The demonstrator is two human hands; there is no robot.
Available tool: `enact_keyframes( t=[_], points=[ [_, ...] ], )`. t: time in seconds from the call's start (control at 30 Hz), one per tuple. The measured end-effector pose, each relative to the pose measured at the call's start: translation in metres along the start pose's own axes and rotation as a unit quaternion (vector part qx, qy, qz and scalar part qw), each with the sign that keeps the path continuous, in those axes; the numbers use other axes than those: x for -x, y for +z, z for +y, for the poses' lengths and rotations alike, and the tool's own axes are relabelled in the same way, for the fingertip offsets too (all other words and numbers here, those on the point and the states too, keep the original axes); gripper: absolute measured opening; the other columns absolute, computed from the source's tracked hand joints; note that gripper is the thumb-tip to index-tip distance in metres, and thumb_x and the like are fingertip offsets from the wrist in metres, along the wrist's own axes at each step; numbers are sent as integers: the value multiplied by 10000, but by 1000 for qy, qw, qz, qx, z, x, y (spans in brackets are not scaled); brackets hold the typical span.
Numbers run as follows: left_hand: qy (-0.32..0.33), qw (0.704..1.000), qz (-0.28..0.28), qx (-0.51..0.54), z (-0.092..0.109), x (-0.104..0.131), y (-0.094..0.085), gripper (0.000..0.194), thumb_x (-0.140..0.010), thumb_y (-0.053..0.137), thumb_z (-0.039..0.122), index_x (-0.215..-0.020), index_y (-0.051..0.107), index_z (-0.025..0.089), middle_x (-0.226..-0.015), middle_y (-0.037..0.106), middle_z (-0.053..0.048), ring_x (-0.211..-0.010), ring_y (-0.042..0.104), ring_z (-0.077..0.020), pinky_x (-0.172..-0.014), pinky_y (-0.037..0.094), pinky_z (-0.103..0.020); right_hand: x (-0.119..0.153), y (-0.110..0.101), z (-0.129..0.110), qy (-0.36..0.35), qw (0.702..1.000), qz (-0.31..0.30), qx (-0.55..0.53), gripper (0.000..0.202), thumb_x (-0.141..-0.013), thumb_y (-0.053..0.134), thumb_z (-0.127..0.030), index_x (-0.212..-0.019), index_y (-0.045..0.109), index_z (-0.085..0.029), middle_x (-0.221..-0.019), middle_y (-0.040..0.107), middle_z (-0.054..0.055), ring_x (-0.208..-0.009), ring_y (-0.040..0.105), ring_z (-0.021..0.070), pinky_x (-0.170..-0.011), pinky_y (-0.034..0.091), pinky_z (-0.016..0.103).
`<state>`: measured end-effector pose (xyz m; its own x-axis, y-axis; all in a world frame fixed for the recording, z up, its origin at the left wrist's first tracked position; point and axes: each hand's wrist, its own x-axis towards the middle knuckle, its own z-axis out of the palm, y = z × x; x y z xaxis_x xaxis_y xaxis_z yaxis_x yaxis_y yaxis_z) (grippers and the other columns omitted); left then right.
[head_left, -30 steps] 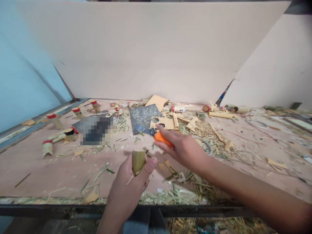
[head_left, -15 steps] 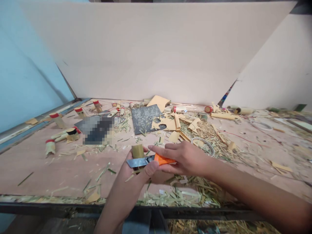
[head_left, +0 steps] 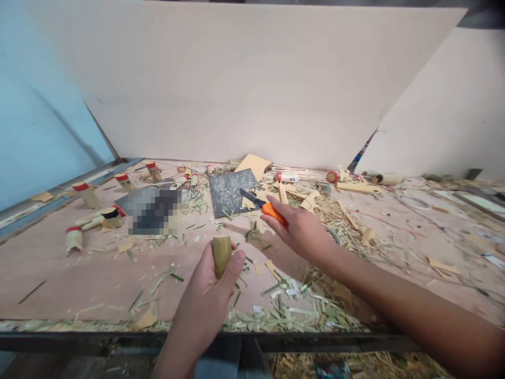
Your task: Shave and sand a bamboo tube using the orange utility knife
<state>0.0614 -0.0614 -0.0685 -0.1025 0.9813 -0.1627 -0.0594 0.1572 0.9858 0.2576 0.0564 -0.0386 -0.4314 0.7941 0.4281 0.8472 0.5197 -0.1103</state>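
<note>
My left hand (head_left: pixel 211 281) is closed around a short piece of bamboo (head_left: pixel 222 254), held upright above the near middle of the table; its lower end is hidden in my palm. To the right and farther off, my right hand (head_left: pixel 302 226) grips an orange-handled utility knife (head_left: pixel 275 212). Its blade (head_left: pixel 249 196) points up and left, apart from the bamboo, over a dark grey sheet (head_left: pixel 229 195). Green and pale bamboo shavings (head_left: pixel 292 310) lie scattered below my hands.
Bamboo pieces with red ends (head_left: pixel 87 195) stand at the left. Yellow card scraps (head_left: pixel 311 201) and a heap of fibres lie behind my right hand. A pale upright board (head_left: pixel 236 84) closes off the back. The table's dark front edge (head_left: pixel 130 339) runs below.
My right hand has lifted the knife off the bamboo, moving it away and to the right. My left hand keeps the bamboo in nearly the same place, and more of it shows.
</note>
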Motion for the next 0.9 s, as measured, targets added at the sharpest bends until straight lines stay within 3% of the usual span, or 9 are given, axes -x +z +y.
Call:
enact_keyframes(
  t=[0.27, 0.33, 0.43, 0.5, 0.67, 0.9],
  points=[
    [-14, 991, -49, 127, 2, 3, 0, 385, -983, 595, 528, -1275, 543, 284, -819, 507, 54, -555, 317, -65, -503, 305, -170, -2, -2, 9, -8, 998, -40, -43, 461, -1051, 473, -545, -1290, 680, -210, -827, 765, 53, -654, 658, 192, -568, 359, 259],
    [-24, 986, -75, 149, 1, 3, -2, 370, -992, 586, 457, -1325, 522, 309, -850, 523, 50, -566, 333, -65, -519, 311, -175, -1, -6, 6, -44, 994, -53, -86, 472, -1053, 478, -542, -1315, 672, -200, -844, 764, 51, -666, 656, 180, -599, 392, 257],
    [-26, 982, -93, 162, -2, 2, -6, 395, -987, 596, 393, -1362, 497, 319, -874, 535, 44, -577, 352, -65, -527, 309, -181, 3, -12, 3, -136, 978, -55, -148, 520, -1055, 496, -519, -1429, 606, -175, -1040, 775, 92, -813, 700, 184, -697, 459, 257],
    [-22, 984, -85, 155, -3, 2, -6, 421, -971, 638, 412, -1350, 495, 296, -838, 515, 51, -574, 348, -64, -524, 307, -181, 5, -13, 2, -202, 964, -62, -163, 560, -1044, 527, -524, -1480, 570, -175, -1077, 765, 102, -816, 700, 174, -692, 465, 253],
    [5, 996, -59, 73, 2, 4, -3, 491, -914, 707, 561, -1233, 537, 230, -709, 462, 74, -558, 357, -80, -508, 309, -191, 12, -11, -2, -309, 937, -79, -141, 600, -1038, 521, -569, -1525, 536, -219, -829, 711, 30, -616, 617, 128, -549, 373, 240],
    [34, 999, -27, -21, -4, -2, -3, 475, -928, 638, 635, -1141, 598, 213, -611, 417, 76, -538, 351, -117, -485, 266, -220, 20, -9, -15, -288, 955, -37, -52, 610, -1057, 436, -612, -1518, 548, -229, -786, 693, 16, -568, 589, 127, -503, 314, 264]
  ],
)
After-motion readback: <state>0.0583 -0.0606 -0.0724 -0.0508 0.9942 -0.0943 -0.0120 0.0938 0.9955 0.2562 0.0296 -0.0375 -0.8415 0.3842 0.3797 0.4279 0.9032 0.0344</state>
